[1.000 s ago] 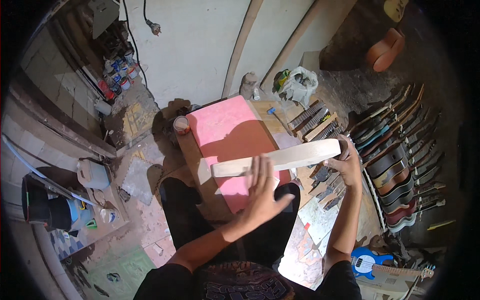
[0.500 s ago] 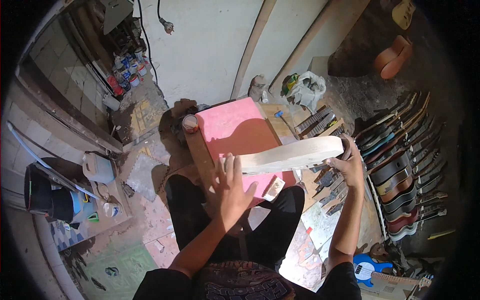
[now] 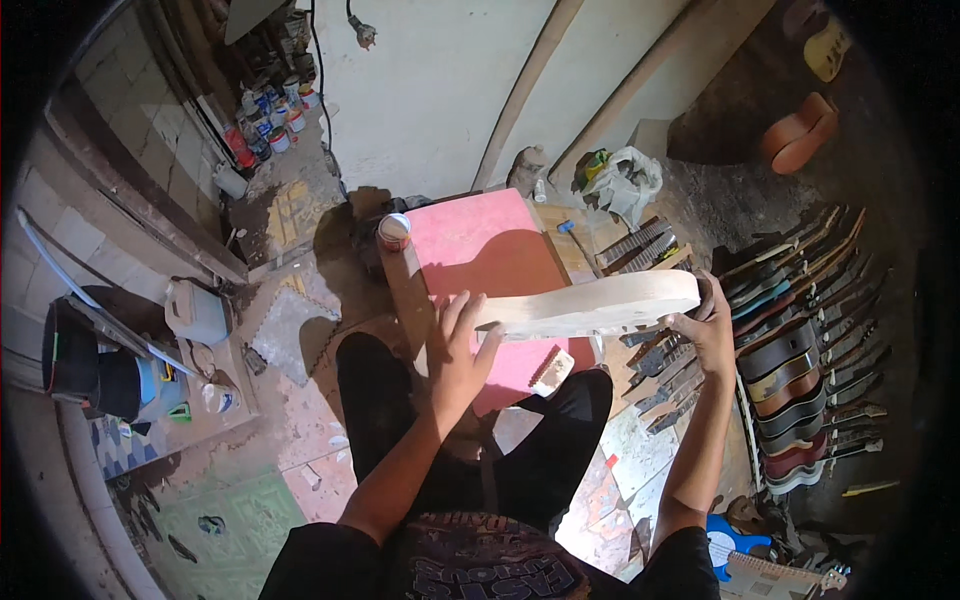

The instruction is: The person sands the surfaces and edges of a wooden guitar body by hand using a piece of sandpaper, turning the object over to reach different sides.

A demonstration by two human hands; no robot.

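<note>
A pale, bare wooden guitar body (image 3: 590, 303) hangs edge-on over the pink-topped work surface (image 3: 465, 230), throwing a curved shadow on it. My right hand (image 3: 708, 325) grips its rounded right end, thumb below and fingers wrapped behind. At the left end, my left hand (image 3: 460, 350) holds it, with the thumb against its lower edge and the fingers up along its end. Its broad faces are mostly out of sight. Below it, on the near edge of the pink surface, lies a small whitish block (image 3: 552, 371) with a toothed brown edge.
A round tin (image 3: 394, 231) stands at the surface's far left corner. Guitar necks (image 3: 640, 247) and a blue-headed tool (image 3: 568, 228) lie beyond its right side. Many guitars (image 3: 790, 390) lean in a row at right; a blue guitar (image 3: 735, 545) lies nearer. A jug (image 3: 195, 310) stands at left.
My left thumb has closed in against the guitar body's lower edge; before, it was spread away. My right hand keeps its grip. The whole view has shifted slightly.
</note>
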